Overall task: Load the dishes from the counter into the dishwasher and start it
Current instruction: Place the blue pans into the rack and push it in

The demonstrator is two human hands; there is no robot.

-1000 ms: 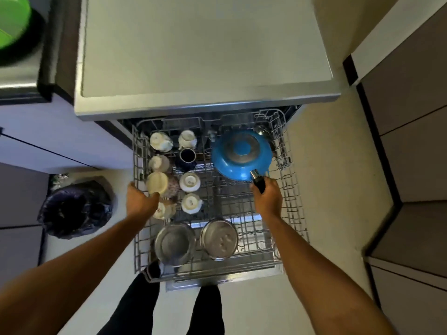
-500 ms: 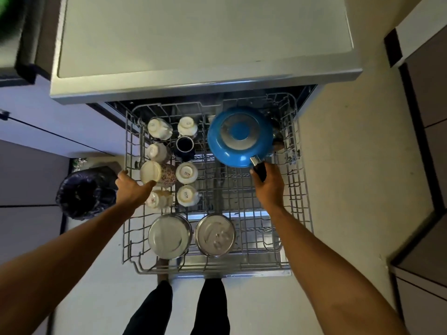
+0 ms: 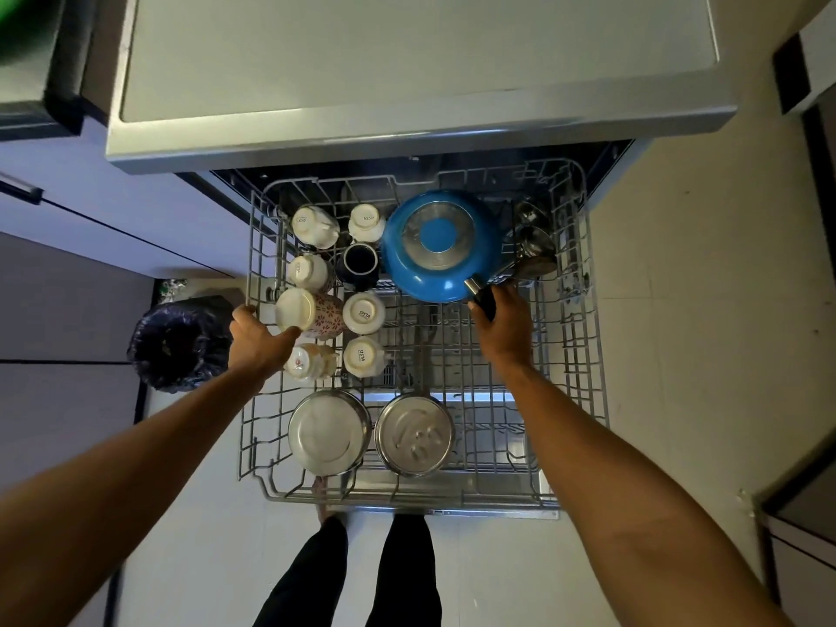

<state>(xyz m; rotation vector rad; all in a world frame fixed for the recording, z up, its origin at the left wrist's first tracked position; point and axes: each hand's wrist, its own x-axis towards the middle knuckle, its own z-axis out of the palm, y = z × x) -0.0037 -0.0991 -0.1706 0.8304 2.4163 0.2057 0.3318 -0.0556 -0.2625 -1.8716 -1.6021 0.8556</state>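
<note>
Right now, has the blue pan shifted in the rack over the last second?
Yes. Judged against the dark mug, the blue pan has slid left: its rim now nearly meets the mug, where a gap showed earlier.

I log the pan (image 3: 436,233) as blue, the cups (image 3: 364,312) white, the tall mug (image 3: 323,316) cream with red flowers, the bowls (image 3: 328,434) silver, the rack (image 3: 583,355) grey, the bin bag (image 3: 181,343) black.
</note>
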